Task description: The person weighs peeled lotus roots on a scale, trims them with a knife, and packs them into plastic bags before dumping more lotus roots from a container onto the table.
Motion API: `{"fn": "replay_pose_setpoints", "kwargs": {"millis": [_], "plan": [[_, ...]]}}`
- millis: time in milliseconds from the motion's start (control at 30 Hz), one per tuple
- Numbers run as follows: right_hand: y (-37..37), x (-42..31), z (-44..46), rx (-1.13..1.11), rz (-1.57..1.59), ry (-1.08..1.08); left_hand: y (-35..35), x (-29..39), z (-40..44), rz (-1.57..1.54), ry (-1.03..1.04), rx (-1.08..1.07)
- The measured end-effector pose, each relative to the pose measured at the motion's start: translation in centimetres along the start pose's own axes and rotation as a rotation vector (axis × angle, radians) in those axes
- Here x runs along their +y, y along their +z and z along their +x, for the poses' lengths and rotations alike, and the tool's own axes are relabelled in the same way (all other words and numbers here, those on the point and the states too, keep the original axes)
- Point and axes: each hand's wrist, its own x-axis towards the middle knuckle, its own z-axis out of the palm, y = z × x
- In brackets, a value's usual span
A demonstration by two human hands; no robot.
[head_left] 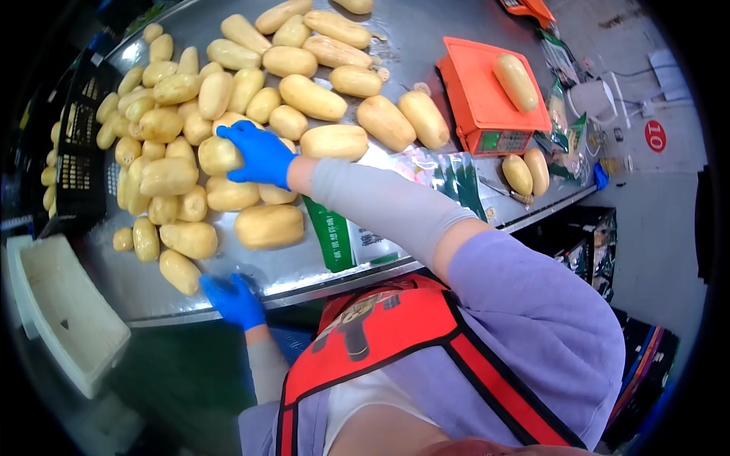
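Note:
Many pale yellow, peeled squash-like pieces lie heaped on a metal table (395, 61). My right hand (257, 154), in a blue glove, reaches across the heap with its fingers closed round a rounded yellow piece (219, 156). By the table's front edge is my left hand (232, 299), also gloved in blue, with fingers apart and nothing held. Its fingertips are close to a yellow piece (179, 272); whether they touch is unclear. A large yellow piece (269, 226) lies between my two hands.
An orange scale (487, 106) bears one yellow piece (515, 82). Two pieces lie below it. Green printed bags (331, 234) are near the front edge. At the left stand a black crate (78, 144) and a white tub (68, 304). A white container (593, 102) is at the right.

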Motion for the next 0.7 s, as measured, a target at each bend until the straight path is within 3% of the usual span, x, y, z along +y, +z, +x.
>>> {"fn": "replay_pose_setpoints", "kwargs": {"millis": [367,500,567,633,700], "plan": [[-14.9,1.4,-15.5,0.155,1.194,0.583,0.3,-1.2,0.2,0.015,0.022,-0.035],[-16.6,1.8,-18.8,0.258,1.404,0.633,-0.2,-0.1,0.5,-0.042,0.052,0.035],[-17.5,1.8,-19.8,0.203,1.497,0.705,-0.3,1.0,1.0,-0.033,0.094,0.078],[-17.9,1.0,-20.4,0.249,1.510,0.695,0.0,2.6,1.9,-0.107,0.238,0.114],[-18.6,0.7,-20.8,0.290,1.595,0.820,0.3,5.8,2.2,-0.198,0.296,0.150]]}}
